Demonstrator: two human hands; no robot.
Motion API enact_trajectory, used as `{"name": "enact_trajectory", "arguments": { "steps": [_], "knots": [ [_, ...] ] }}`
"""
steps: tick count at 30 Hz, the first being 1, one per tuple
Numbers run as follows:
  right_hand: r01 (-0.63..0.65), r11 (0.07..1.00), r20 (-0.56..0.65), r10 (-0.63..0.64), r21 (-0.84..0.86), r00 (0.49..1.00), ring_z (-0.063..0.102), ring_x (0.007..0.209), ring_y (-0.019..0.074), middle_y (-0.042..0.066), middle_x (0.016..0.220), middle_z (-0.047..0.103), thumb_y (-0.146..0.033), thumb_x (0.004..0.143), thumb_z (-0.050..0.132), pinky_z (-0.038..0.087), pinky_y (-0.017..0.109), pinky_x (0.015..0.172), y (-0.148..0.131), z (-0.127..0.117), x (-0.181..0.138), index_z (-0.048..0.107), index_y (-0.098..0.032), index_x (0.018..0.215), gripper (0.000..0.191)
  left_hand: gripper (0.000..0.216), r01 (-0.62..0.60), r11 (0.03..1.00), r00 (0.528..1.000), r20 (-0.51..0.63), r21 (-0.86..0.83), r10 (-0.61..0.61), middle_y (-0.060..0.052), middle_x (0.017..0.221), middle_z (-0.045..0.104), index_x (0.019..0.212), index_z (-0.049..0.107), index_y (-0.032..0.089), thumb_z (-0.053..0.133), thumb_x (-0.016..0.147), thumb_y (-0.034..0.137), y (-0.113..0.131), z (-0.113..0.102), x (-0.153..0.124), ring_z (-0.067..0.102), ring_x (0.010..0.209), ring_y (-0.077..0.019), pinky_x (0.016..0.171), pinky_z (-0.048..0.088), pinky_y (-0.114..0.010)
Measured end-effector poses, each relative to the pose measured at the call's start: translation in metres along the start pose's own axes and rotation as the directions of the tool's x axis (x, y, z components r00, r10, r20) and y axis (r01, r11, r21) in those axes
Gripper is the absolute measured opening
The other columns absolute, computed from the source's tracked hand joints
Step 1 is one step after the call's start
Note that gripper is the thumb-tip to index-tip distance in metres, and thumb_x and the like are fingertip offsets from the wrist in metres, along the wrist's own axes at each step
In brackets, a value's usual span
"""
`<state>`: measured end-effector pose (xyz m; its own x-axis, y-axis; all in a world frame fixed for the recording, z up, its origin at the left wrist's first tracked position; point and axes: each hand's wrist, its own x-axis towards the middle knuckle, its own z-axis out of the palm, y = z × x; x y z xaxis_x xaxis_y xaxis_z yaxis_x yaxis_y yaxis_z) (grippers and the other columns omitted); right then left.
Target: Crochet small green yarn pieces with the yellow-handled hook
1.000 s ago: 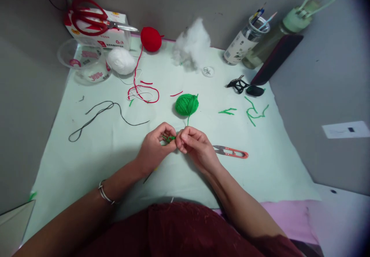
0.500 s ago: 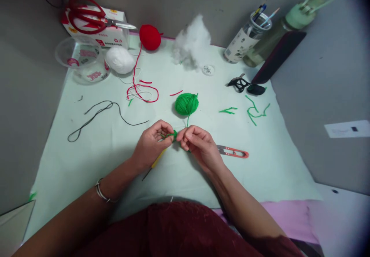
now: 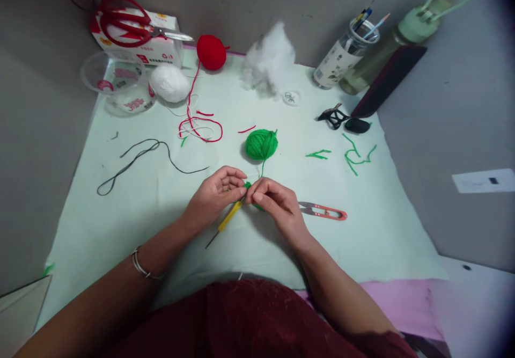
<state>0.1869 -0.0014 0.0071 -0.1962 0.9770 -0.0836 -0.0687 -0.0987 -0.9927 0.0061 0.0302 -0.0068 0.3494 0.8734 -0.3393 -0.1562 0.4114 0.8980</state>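
Green crochet piece (image 3: 247, 185): soft, light; I would pinch its edge. Right hand (image 3: 277, 205) grip clamped on it; left hand (image 3: 213, 197) grip, cannot tell. Yarn ball (image 3: 261, 144) at 12 o'clock.

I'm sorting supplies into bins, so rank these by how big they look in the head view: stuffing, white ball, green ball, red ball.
1. stuffing, clearly largest.
2. white ball.
3. green ball and red ball look alike; the red lies farther back, so I won't rank them.
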Motion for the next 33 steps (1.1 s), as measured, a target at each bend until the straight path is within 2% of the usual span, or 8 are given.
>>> {"name": "enact_trajectory", "arguments": {
  "steps": [4, 8, 12, 16, 22, 28, 30, 33],
  "knots": [
    [0.005, 0.998, 0.019, -0.006, 0.059, 1.0, 0.056, 0.077, 0.0166, 0.002, 0.083, 0.068, -0.033, 0.098, 0.066, 0.04, 0.032, 0.074, 0.0, -0.001, 0.0, 0.066, -0.022, 0.077, 0.024, 0.028, 0.018, 0.998, 0.999, 0.028, -0.054, -0.017, 0.0, 0.089, 0.067, 0.104, 0.068, 0.019, 0.08, 0.08, 0.026, -0.005, -0.001, 0.0, 0.065, 0.084, -0.0149, 0.081, 0.05, -0.029],
    [-0.008, 0.989, -0.03, 0.012, 0.149, 0.999, 0.058, 0.079, 0.0175, 0.004, 0.088, 0.07, -0.034, 0.096, 0.068, 0.042, 0.033, 0.075, 0.005, -0.004, 0.002, 0.066, -0.022, 0.076, 0.024, 0.025, 0.025, 0.989, 0.999, 0.04, -0.147, -0.019, 0.0, 0.088, 0.069, 0.106, 0.069, 0.019, 0.078, 0.083, 0.025, -0.005, -0.002, 0.0, 0.066, 0.084, -0.0145, 0.083, 0.05, -0.029],
    [0.024, 0.997, -0.094, -0.017, 0.077, 0.995, 0.059, 0.086, 0.018, 0.006, 0.106, 0.069, -0.035, 0.094, 0.071, 0.044, 0.035, 0.081, 0.006, -0.006, 0.003, 0.068, -0.022, 0.073, 0.025, 0.025, 0.025, 0.981, 0.999, 0.03, -0.193, -0.02, 0.001, 0.088, 0.069, 0.107, 0.071, 0.02, 0.078, 0.083, 0.024, 0.0, -0.002, 0.0, 0.067, 0.085, -0.0144, 0.086, 0.051, -0.029],
    [0.049, 0.998, -0.115, -0.044, 0.039, 0.992, 0.059, 0.085, 0.0174, 0.005, 0.106, 0.068, -0.034, 0.095, 0.071, 0.044, 0.034, 0.08, 0.006, -0.007, 0.003, 0.069, -0.022, 0.074, 0.024, 0.026, 0.014, 0.981, 1.0, 0.03, -0.192, -0.009, 0.001, 0.089, 0.068, 0.108, 0.074, 0.021, 0.079, 0.083, 0.024, 0.0, -0.002, -0.001, 0.066, 0.086, -0.0142, 0.088, 0.052, -0.029],
    [0.054, 0.998, -0.149, -0.05, 0.02, 0.988, 0.059, 0.081, 0.0163, 0.005, 0.102, 0.07, -0.035, 0.092, 0.075, 0.045, 0.034, 0.076, 0.006, -0.005, 0.002, 0.07, -0.023, 0.074, 0.022, 0.02, -0.018, 0.995, 0.999, 0.027, -0.096, 0.021, -0.002, 0.092, 0.07, 0.103, 0.076, 0.02, 0.077, 0.085, 0.028, -0.005, -0.003, -0.001, 0.066, 0.088, -0.0162, 0.088, 0.053, -0.03],
    [0.009, 0.99, -0.064, 0.0, 0.138, 0.998, 0.055, 0.068, 0.0128, 0.003, 0.092, 0.071, -0.034, 0.094, 0.073, 0.045, 0.03, 0.064, 0.004, 0.001, 0.002, 0.07, -0.022, 0.078, 0.02, 0.022, -0.048, 0.999, 0.995, 0.081, -0.021, 0.049, -0.001, 0.088, 0.071, 0.097, 0.069, 0.019, 0.081, 0.082, 0.03, -0.007, -0.002, 0.0, 0.067, 0.086, -0.0161, 0.084, 0.052, -0.029],
    [0.017, 0.993, -0.085, -0.008, 0.114, 0.996, 0.055, 0.067, 0.0122, 0.003, 0.094, 0.071, -0.033, 0.094, 0.073, 0.044, 0.03, 0.064, 0.004, 0.002, 0.002, 0.071, -0.022, 0.078, 0.02, 0.022, -0.071, 0.997, 0.994, 0.085, 0.011, 0.07, -0.001, 0.087, 0.07, 0.095, 0.067, 0.019, 0.081, 0.082, 0.029, -0.008, 0.0, 0.0, 0.066, 0.085, -0.0157, 0.083, 0.052, -0.029],
    [0.05, 0.998, -0.151, -0.054, -0.027, 0.987, 0.057, 0.073, 0.0142, 0.004, 0.094, 0.07, -0.034, 0.095, 0.073, 0.046, 0.032, 0.068, 0.003, 0.002, 0.002, 0.072, -0.023, 0.078, 0.019, 0.016, -0.133, 0.981, 0.991, 0.053, 0.144, 0.126, 0.0, 0.088, 0.066, 0.091, 0.066, 0.02, 0.078, 0.083, 0.026, -0.011, 0.002, -0.001, 0.064, 0.085, -0.0151, 0.084, 0.052, -0.029]
  ]
}}
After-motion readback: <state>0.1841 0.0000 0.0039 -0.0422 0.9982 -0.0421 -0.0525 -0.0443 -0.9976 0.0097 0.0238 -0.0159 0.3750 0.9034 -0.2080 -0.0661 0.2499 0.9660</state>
